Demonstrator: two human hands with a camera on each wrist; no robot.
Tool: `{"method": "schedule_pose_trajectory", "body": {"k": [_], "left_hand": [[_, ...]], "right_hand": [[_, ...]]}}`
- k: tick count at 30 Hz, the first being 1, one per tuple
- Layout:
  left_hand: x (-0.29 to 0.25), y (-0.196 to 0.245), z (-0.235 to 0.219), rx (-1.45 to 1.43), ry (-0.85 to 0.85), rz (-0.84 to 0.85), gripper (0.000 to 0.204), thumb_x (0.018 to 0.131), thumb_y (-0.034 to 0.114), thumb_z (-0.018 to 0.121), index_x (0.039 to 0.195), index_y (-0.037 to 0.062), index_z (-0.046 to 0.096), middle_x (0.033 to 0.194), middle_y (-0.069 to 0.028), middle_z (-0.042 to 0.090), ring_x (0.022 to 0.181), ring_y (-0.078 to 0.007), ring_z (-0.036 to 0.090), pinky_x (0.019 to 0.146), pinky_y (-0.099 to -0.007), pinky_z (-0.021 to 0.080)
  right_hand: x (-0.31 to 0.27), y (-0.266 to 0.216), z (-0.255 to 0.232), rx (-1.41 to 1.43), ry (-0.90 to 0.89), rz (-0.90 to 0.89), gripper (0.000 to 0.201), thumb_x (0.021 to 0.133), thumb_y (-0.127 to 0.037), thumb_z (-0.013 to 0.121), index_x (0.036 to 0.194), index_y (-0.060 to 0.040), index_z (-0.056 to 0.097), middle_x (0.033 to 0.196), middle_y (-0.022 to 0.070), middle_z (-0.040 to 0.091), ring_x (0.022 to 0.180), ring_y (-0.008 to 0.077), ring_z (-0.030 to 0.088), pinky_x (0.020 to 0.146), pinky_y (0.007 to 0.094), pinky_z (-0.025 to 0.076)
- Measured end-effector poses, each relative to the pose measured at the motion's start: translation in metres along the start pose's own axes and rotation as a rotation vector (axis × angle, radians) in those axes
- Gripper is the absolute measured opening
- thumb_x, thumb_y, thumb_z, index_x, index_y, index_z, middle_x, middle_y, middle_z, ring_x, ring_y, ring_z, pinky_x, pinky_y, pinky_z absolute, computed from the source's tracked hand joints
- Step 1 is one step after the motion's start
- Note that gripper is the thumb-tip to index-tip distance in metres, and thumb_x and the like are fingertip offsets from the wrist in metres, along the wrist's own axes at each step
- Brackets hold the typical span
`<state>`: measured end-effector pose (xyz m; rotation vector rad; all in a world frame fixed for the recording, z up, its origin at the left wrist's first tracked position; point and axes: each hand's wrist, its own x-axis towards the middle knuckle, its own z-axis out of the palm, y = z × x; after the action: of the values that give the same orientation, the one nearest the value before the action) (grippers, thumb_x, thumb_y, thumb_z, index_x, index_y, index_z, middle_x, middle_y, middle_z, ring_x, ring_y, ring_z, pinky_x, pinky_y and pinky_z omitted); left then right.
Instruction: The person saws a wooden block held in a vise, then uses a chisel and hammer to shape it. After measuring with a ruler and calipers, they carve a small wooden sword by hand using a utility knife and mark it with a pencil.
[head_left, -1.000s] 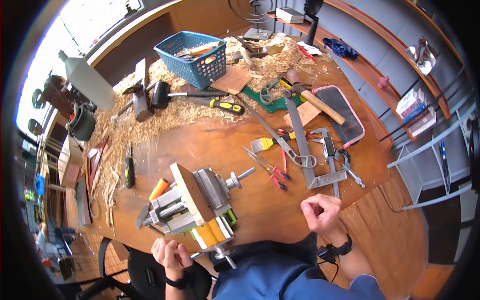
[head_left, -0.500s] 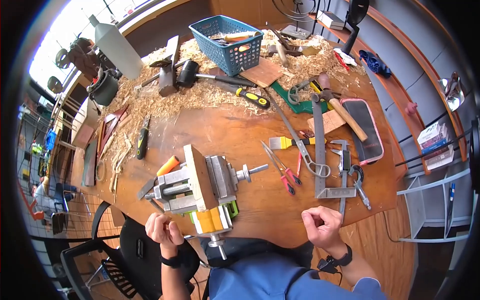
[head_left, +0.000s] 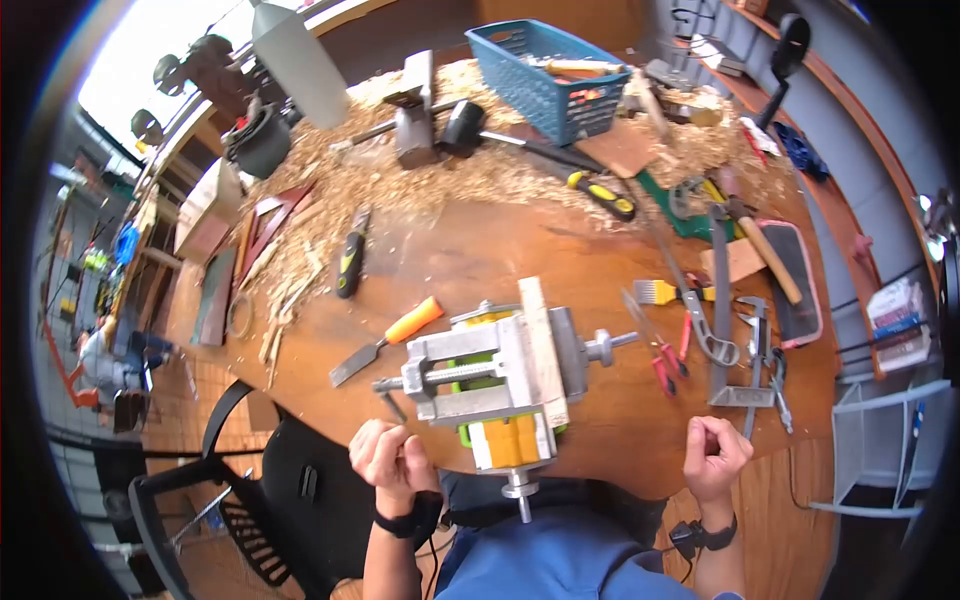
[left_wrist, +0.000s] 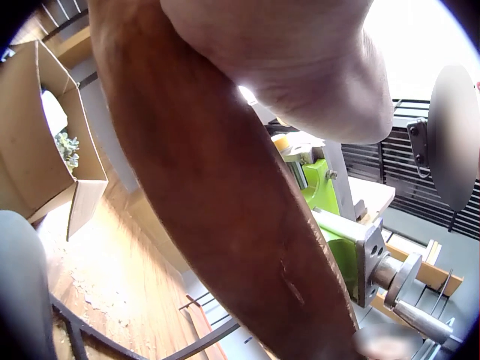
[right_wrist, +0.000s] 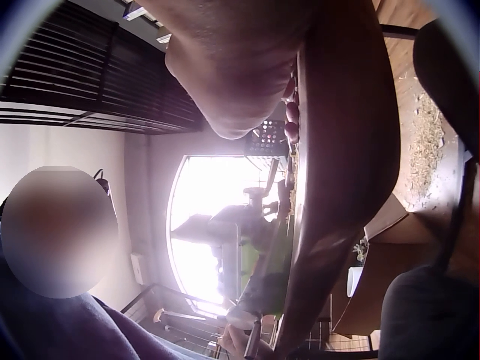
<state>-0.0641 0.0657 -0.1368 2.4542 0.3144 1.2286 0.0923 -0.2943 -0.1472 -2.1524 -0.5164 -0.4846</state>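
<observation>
- Vise (head_left: 514, 365) with a wooden board (head_left: 543, 350) stands at the near edge of the desk (head_left: 585, 285); hard pushing could tip it.
- Left grip (head_left: 392, 458) and right grip (head_left: 717, 456) are curled, empty; careless reaching could meet the chisel (head_left: 396, 331).

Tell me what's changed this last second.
The head view swung left, sliding the table rightward in the picture; nothing was visibly taken or released. Left hand and right hand stay near the table's edge, apparently empty; the board stays in the vise.
</observation>
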Motion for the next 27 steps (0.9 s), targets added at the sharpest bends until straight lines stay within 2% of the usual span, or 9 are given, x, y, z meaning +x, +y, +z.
{"method": "schedule_pose_trajectory", "body": {"k": [2, 4, 6, 9, 11, 13, 16, 20, 27], "left_hand": [[-0.005, -0.006, 0.003, 0.005, 0.039, -0.003, 0.021, 0.085, 0.012, 0.061, 0.069, 0.0006, 0.056, 0.057, -0.0098, 0.045, 0.049, -0.0239, 0.044, 0.049, -0.0349, 0.032], [-0.008, -0.010, 0.005, -0.019, 0.061, 0.020, 0.027, 0.090, 0.014, 0.062, 0.068, 0.0008, 0.055, 0.057, -0.0086, 0.044, 0.049, -0.0215, 0.043, 0.049, -0.0341, 0.029], [-0.009, -0.011, 0.005, -0.031, 0.065, 0.025, 0.033, 0.095, 0.018, 0.063, 0.068, 0.0011, 0.055, 0.056, -0.0070, 0.041, 0.049, -0.0194, 0.041, 0.049, -0.0334, 0.026], [-0.010, -0.012, 0.004, -0.028, 0.050, 0.027, 0.032, 0.095, 0.017, 0.063, 0.068, 0.0010, 0.055, 0.056, -0.0065, 0.040, 0.049, -0.0191, 0.040, 0.049, -0.0331, 0.026], [-0.008, -0.011, 0.006, -0.051, 0.062, 0.043, 0.032, 0.095, 0.017, 0.063, 0.068, 0.0004, 0.055, 0.055, -0.0067, 0.040, 0.049, -0.0193, 0.040, 0.049, -0.0334, 0.025], [-0.010, -0.013, 0.006, -0.041, 0.066, 0.017, 0.033, 0.095, 0.017, 0.062, 0.068, -0.0001, 0.055, 0.055, -0.0072, 0.039, 0.049, -0.0198, 0.040, 0.049, -0.0340, 0.025], [-0.012, -0.015, 0.006, -0.039, 0.057, 0.023, 0.031, 0.094, 0.014, 0.060, 0.068, -0.0003, 0.055, 0.055, -0.0078, 0.040, 0.049, -0.0204, 0.040, 0.049, -0.0347, 0.026], [-0.013, -0.015, 0.005, -0.026, 0.045, 0.014, 0.028, 0.094, 0.010, 0.058, 0.068, -0.0001, 0.054, 0.057, -0.0084, 0.040, 0.050, -0.0210, 0.040, 0.050, -0.0352, 0.026], [-0.018, -0.023, 0.009, -0.080, 0.044, 0.021, 0.027, 0.092, 0.011, 0.060, 0.069, 0.0000, 0.052, 0.057, -0.0111, 0.040, 0.049, -0.0277, 0.041, 0.049, -0.0393, 0.026]], "right_hand": [[0.002, -0.005, -0.003, 0.021, -0.017, 0.032, 0.008, 0.086, 0.002, 0.074, 0.081, -0.0015, 0.068, 0.057, 0.0038, 0.056, 0.046, 0.0118, 0.050, 0.044, 0.0277, 0.036], [0.014, -0.012, -0.009, 0.046, -0.048, 0.017, 0.007, 0.086, 0.001, 0.074, 0.081, -0.0014, 0.070, 0.057, 0.0042, 0.057, 0.047, 0.0123, 0.053, 0.045, 0.0268, 0.038], [0.036, -0.022, -0.019, -0.009, -0.077, -0.031, 0.005, 0.087, -0.001, 0.074, 0.083, -0.0014, 0.070, 0.062, 0.0056, 0.060, 0.049, 0.0146, 0.057, 0.046, 0.0283, 0.041], [0.073, -0.027, -0.021, -0.102, -0.086, -0.076, 0.004, 0.086, -0.002, 0.075, 0.085, -0.0030, 0.071, 0.069, 0.0076, 0.064, 0.054, 0.0199, 0.061, 0.049, 0.0320, 0.046], [0.089, -0.013, -0.014, -0.200, -0.143, -0.081, 0.014, 0.082, -0.007, 0.077, 0.095, -0.0045, 0.071, 0.082, 0.0098, 0.067, 0.072, 0.0279, 0.068, 0.063, 0.0380, 0.053], [0.102, -0.005, -0.007, -0.320, -0.189, -0.204, 0.021, 0.081, -0.009, 0.077, 0.101, -0.0040, 0.071, 0.095, 0.0121, 0.068, 0.089, 0.0310, 0.068, 0.074, 0.0415, 0.055], [0.105, 0.010, 0.005, -0.421, -0.295, -0.155, 0.032, 0.083, -0.016, 0.076, 0.111, -0.0023, 0.068, 0.107, 0.0130, 0.065, 0.103, 0.0329, 0.062, 0.088, 0.0448, 0.050], [0.108, 0.013, 0.008, -0.518, -0.330, -0.198, 0.032, 0.083, -0.018, 0.075, 0.110, -0.0032, 0.068, 0.104, 0.0119, 0.062, 0.104, 0.0295, 0.057, 0.091, 0.0435, 0.041], [0.105, 0.008, -0.008, -0.348, -0.350, -0.122, 0.030, 0.083, -0.012, 0.073, 0.110, -0.0018, 0.064, 0.105, 0.0141, 0.058, 0.104, 0.0328, 0.056, 0.089, 0.0457, 0.040]]}}
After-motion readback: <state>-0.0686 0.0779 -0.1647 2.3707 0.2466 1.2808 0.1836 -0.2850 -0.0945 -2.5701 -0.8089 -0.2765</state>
